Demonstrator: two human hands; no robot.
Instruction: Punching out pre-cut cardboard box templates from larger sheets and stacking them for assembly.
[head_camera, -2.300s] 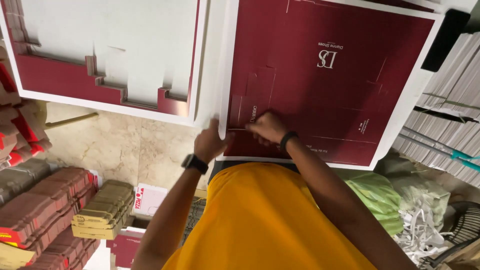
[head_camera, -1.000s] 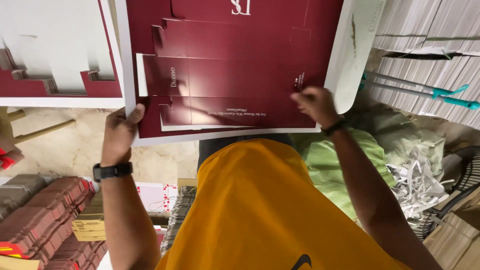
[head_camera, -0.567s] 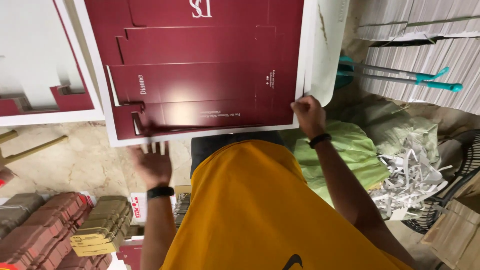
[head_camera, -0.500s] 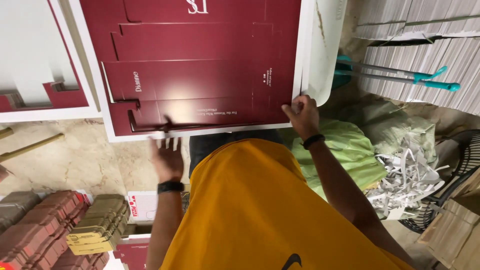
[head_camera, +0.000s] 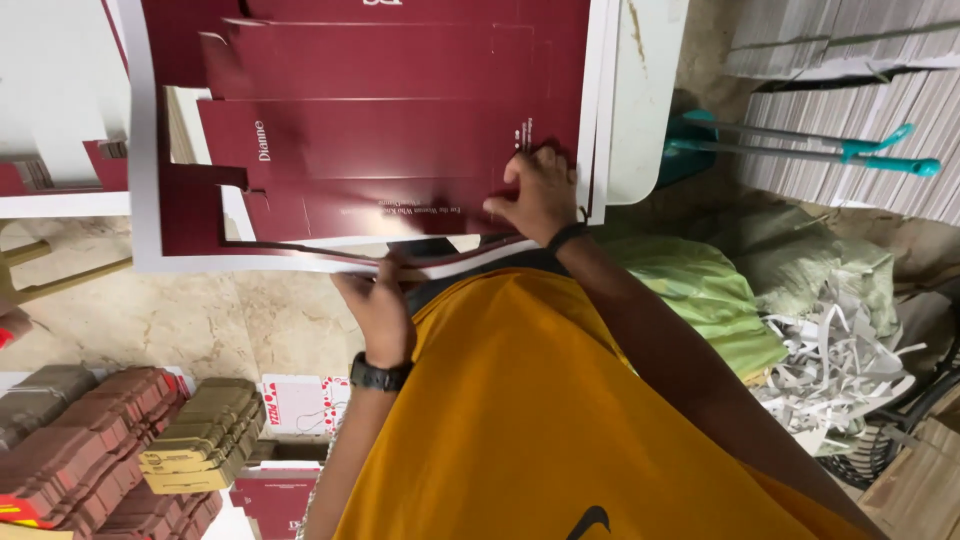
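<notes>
A large die-cut maroon cardboard sheet (head_camera: 380, 130) with a white border (head_camera: 145, 150) lies on a stack in front of me. My right hand (head_camera: 538, 192), with a dark band at the wrist, presses flat on the maroon blank near its near right corner. My left hand (head_camera: 375, 298), wearing a black watch, pinches the near white edge strip, which curls up off the stack. At the left side the maroon blank has come apart from its border and a gap shows the stack below.
A second maroon-and-white sheet (head_camera: 60, 120) lies to the left. Stacks of folded maroon and tan cartons (head_camera: 130, 440) stand lower left on the marble floor. To the right are white board stacks (head_camera: 850, 110), a teal-handled tool (head_camera: 800, 150), a green sack (head_camera: 700, 290) and paper trimmings (head_camera: 840, 370).
My left hand has left the sheet's left edge and come in to the near edge, lifting the white strip. My right hand slid onto the maroon blank. The blank has parted from its border at the left.
</notes>
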